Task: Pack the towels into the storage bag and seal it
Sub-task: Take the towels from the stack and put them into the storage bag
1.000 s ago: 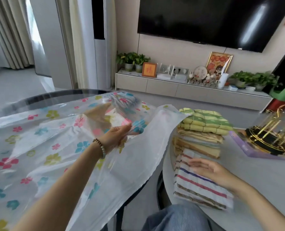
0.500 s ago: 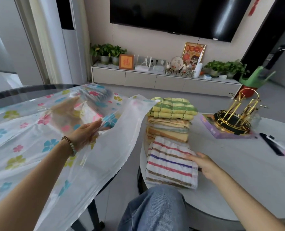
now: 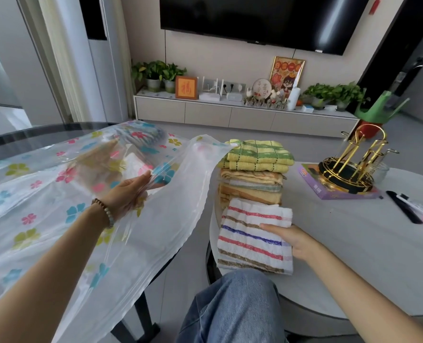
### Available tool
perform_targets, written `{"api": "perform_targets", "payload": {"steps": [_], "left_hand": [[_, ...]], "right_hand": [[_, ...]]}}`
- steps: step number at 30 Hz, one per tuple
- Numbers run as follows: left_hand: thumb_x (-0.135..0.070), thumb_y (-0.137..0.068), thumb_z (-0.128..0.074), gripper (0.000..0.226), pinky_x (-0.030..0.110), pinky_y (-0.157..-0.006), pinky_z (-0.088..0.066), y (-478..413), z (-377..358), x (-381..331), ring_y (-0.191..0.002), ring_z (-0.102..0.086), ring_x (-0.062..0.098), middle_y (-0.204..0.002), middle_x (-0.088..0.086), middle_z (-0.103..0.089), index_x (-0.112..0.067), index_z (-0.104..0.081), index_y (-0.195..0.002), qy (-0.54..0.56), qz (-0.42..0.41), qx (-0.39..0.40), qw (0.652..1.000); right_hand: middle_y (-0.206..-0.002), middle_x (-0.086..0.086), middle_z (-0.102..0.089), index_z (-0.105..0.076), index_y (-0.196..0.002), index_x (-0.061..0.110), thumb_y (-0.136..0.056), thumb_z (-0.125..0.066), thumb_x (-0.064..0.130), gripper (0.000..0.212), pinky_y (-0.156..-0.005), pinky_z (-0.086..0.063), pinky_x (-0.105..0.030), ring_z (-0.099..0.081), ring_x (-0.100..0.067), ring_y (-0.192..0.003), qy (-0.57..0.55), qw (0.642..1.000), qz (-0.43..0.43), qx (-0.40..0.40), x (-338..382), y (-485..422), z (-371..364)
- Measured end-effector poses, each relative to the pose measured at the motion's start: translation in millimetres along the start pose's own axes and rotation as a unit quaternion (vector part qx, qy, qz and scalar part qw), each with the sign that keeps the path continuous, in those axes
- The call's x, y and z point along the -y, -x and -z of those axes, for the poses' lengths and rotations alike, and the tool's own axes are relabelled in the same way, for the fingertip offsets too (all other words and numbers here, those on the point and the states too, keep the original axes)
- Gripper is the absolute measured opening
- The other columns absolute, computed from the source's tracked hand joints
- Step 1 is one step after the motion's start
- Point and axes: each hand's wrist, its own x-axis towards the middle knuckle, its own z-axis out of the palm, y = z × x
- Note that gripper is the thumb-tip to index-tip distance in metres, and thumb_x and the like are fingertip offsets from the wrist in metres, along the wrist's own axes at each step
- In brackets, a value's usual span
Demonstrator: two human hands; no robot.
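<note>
A large clear storage bag (image 3: pixel 44 199) printed with coloured flowers lies over the dark glass table on the left. Folded towels show dimly inside it. My left hand (image 3: pixel 128 191) pinches the bag's upper layer near its mouth and holds it lifted. A white towel with red, blue and brown stripes (image 3: pixel 250 233) lies folded at the near edge of the grey round table. My right hand (image 3: pixel 289 240) grips that towel's right edge, thumb on top. Behind it stands a stack of folded towels (image 3: pixel 253 169), green and yellow on top.
A gold rack (image 3: pixel 351 164) stands on a purple box (image 3: pixel 339 191) at the right of the grey table (image 3: pixel 353 256). A black and a pink pen-like item (image 3: pixel 413 209) lie further right. My jeans-clad knee (image 3: pixel 235 308) sits between the two tables.
My view has swung right. My right hand slid from the top of the striped towel to its right edge and closed on it. My left hand keeps holding the bag's layer.
</note>
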Motion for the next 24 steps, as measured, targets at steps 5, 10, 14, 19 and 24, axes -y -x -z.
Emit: {"api": "perform_targets", "payload": {"steps": [5, 10, 14, 19, 24], "left_hand": [[-0.04, -0.092, -0.044, 0.034, 0.011, -0.035, -0.035, 1.8, 1.4, -5.9, -0.04, -0.04, 0.003, -0.066, 0.003, -0.052, -0.014, -0.064, -0.099, 0.001, -0.015, 0.003, 1.0], [-0.041, -0.091, -0.044, 0.033, 0.011, -0.035, -0.039, 3.6, 10.5, -14.2, -0.04, -0.042, 0.001, -0.08, -0.005, -0.071, -0.017, -0.065, -0.099, 0.012, -0.025, 0.021, 0.999], [-0.039, -0.093, -0.043, 0.03, 0.01, -0.035, -0.036, 8.2, 13.3, -20.7, -0.042, -0.04, 0.001, -0.092, -0.01, -0.074, -0.018, -0.064, -0.1, 0.02, -0.039, 0.027, 0.999], [-0.038, -0.094, -0.041, 0.027, 0.009, -0.039, -0.04, 21.5, 32.0, -46.6, -0.065, -0.048, 0.009, -0.085, -0.013, -0.074, -0.021, -0.062, -0.094, 0.011, -0.07, -0.016, 0.997], [-0.035, -0.094, -0.043, 0.025, 0.009, -0.036, -0.041, 39.1, 61.3, -73.9, -0.039, -0.054, 0.0, -0.074, -0.008, -0.075, -0.018, -0.062, -0.094, 0.058, -0.09, -0.03, 0.994]], "right_hand": [[-0.083, -0.005, -0.076, -0.062, -0.112, 0.009, -0.088, -0.064, 0.015, 0.025, -0.055, -0.059, -0.03, -0.072, -0.019, -0.073, 0.023, 1.0, 0.01, 0.011, 9.3, 6.7, 3.3], [-0.091, -0.013, -0.076, -0.064, -0.108, 0.01, -0.083, -0.061, 0.027, 0.03, -0.055, -0.058, -0.03, -0.074, -0.023, -0.077, -0.087, 0.995, 0.019, 0.05, 28.1, 28.5, 13.8], [-0.097, -0.011, -0.075, -0.063, -0.111, 0.012, -0.079, -0.058, 0.035, 0.04, -0.059, -0.058, -0.028, -0.074, -0.022, -0.083, -0.13, 0.985, 0.049, 0.1, 38.3, 42.6, -2.7], [-0.111, -0.013, -0.072, -0.063, -0.115, 0.016, -0.075, -0.068, 0.038, 0.046, -0.071, -0.059, -0.035, -0.07, -0.027, -0.098, -0.114, 0.98, 0.054, 0.154, 45.0, 40.8, -67.9], [-0.117, -0.01, -0.07, -0.072, -0.11, 0.02, -0.081, -0.07, 0.036, 0.033, -0.077, -0.057, -0.034, -0.066, -0.026, -0.107, -0.098, 0.953, 0.085, 0.274, 46.6, 30.8, -164.9]]}}
